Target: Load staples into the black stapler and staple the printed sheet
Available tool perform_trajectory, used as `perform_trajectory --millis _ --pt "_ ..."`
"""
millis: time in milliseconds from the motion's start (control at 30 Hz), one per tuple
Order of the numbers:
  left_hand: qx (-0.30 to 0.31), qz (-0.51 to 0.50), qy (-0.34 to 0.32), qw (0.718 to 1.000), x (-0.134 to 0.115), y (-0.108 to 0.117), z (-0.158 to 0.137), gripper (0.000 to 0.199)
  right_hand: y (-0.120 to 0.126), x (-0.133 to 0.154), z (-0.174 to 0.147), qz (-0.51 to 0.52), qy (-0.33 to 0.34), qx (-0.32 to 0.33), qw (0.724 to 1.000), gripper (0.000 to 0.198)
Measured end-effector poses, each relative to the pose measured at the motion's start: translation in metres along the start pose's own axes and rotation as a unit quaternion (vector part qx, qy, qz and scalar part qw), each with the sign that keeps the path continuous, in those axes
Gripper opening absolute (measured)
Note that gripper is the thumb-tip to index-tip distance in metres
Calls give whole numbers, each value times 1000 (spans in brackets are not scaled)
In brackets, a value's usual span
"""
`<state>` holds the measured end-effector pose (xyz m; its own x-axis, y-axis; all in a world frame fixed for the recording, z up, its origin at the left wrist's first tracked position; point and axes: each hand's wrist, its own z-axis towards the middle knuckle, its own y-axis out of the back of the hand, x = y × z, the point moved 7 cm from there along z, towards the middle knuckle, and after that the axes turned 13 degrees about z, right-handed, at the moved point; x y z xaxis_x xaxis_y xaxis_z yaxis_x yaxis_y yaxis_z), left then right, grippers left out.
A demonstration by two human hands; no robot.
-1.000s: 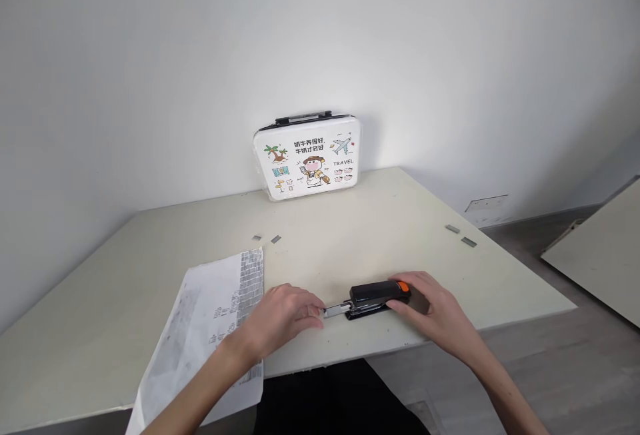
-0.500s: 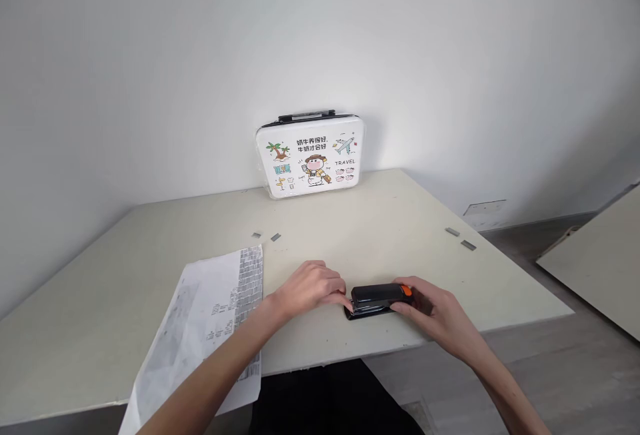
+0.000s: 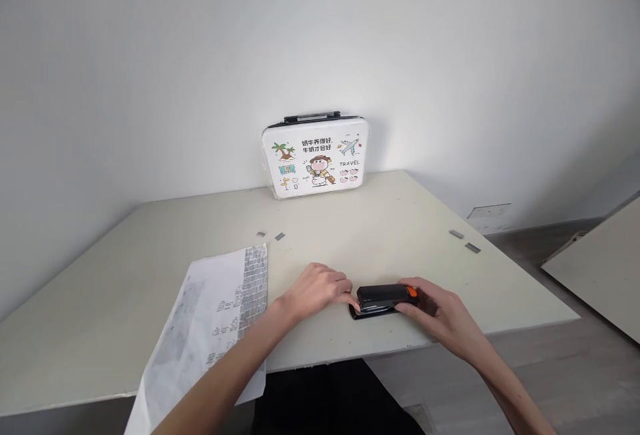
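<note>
A black stapler (image 3: 383, 295) with an orange rear end lies on the table near its front edge, its front end toward the left. My right hand (image 3: 437, 305) is closed around the orange end, thumb on the near side and fingers on the far side. At the stapler's front end, my left hand (image 3: 325, 290) has curled fingers, and a fingertip presses into the gap between the upper arm and the base. Whatever lies under that fingertip is hidden. Printed paper sheets (image 3: 205, 315) lie to the left, partly beneath my left forearm.
A white cartoon-printed case (image 3: 316, 158) with a black handle leans against the wall at the table's back. Two small grey staple strips (image 3: 280, 236) lie behind the sheets, and two more strips (image 3: 473, 248) lie near the right edge. The sheets overhang the table's front edge.
The whole view has shifted slightly, so everything appears a little farther right. Both hands stay on the stapler, with no clear change in their grip.
</note>
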<state>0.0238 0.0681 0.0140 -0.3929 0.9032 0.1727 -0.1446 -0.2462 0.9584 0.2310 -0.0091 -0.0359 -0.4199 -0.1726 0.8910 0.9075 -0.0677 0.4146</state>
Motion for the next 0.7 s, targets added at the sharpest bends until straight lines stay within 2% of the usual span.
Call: perform_trajectory --millis 100,200,300,400,500,567,633,700 --pt "18 13 13 1000 -4 6 -2 61 0 -1 0 -1 -3 -3 1000 39" --pt "30 3 56 998 -7 24 -20 50 0 1 0 -2 -7 -4 1000 39" --pt "8 -27 163 986 4 51 -65 33 -1 7 -2 -6 -12 -6 1000 39" --pt "23 -22 285 958 20 64 -128 32 0 10 -3 -10 -20 -12 1000 40" --pt "70 6 348 935 21 58 -187 54 3 7 -2 -18 -25 -19 999 40" --pt "106 15 367 924 12 48 -214 91 4 4 -2 -25 -29 -21 999 40" --pt "132 20 370 919 -2 38 -227 121 5 0 -1 -29 -35 -23 999 41" --pt "137 30 368 919 -14 32 -229 126 4 0 -1 -28 -39 -22 999 42"
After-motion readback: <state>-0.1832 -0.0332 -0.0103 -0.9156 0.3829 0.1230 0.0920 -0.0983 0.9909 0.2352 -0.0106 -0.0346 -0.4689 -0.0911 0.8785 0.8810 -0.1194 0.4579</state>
